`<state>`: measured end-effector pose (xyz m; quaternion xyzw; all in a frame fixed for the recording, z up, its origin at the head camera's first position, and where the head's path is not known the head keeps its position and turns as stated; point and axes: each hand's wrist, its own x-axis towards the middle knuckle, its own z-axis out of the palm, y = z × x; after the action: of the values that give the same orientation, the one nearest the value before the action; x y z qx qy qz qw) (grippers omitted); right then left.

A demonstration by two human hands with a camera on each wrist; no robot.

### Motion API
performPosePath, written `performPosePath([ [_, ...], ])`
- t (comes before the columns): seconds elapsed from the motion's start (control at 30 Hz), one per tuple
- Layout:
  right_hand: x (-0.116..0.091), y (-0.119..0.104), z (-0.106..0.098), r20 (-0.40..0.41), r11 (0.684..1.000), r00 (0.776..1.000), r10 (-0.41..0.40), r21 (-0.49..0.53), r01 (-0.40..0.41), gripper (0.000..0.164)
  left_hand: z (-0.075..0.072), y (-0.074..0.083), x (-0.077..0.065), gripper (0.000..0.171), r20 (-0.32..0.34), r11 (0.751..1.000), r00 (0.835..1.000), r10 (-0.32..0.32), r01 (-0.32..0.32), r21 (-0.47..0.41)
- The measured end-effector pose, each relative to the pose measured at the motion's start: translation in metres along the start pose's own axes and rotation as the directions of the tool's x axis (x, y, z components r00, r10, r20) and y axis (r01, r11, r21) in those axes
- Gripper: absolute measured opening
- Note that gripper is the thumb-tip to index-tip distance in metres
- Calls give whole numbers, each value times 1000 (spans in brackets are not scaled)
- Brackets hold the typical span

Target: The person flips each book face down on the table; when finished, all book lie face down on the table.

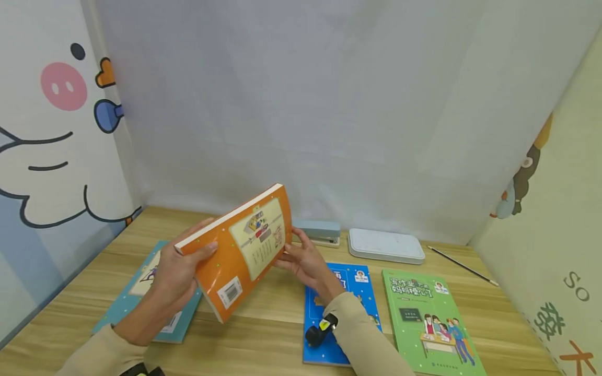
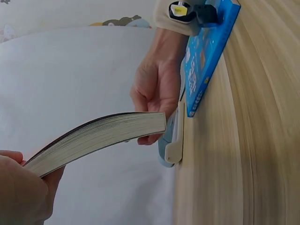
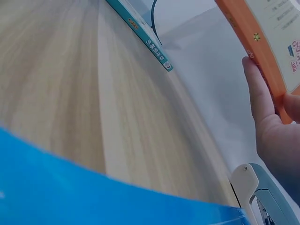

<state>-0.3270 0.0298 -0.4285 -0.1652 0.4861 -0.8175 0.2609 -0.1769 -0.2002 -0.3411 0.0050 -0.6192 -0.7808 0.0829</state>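
An orange paperback book (image 1: pixel 249 245) is held up tilted above the table, its back cover with a barcode facing the head camera. My left hand (image 1: pixel 176 271) grips its left end, thumb across the cover. At the opposite end, by the spine, my right hand (image 1: pixel 305 261) pinches it between thumb and fingers. The left wrist view shows the page block (image 2: pixel 103 133) bowed between both hands. Below my left arm lies a teal book (image 1: pixel 188 318), partly hidden. A blue book (image 1: pixel 338 339) lies under my right forearm.
To the right lies a green book (image 1: pixel 435 324). Along the back stand a blue-grey stapler (image 1: pixel 324 230) and a pale pencil case (image 1: pixel 386 245), with a pencil (image 1: pixel 463 266) beside them. A white curtain (image 1: pixel 329 104) closes off the back; printed panels flank both sides.
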Motion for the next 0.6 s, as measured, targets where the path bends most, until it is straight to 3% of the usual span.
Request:
performPosePath([
  [0.13,-1,1,-1,-20,1000,1000,-4,-15,3,46,-3,1,0,59,39,996,998,43,-46,81],
  [0.2,-1,1,-1,-33,1000,999,-1,-20,0,44,-3,2,-1,57,58,983,996,70,-79,167],
  [0.4,-1,-2,-2,-59,999,998,-24,-50,21,41,0,10,-2,57,143,896,985,100,-152,417],
  [0.6,-2,-4,-5,-71,996,997,-31,-83,25,40,-4,22,1,64,236,826,971,43,-168,538],
])
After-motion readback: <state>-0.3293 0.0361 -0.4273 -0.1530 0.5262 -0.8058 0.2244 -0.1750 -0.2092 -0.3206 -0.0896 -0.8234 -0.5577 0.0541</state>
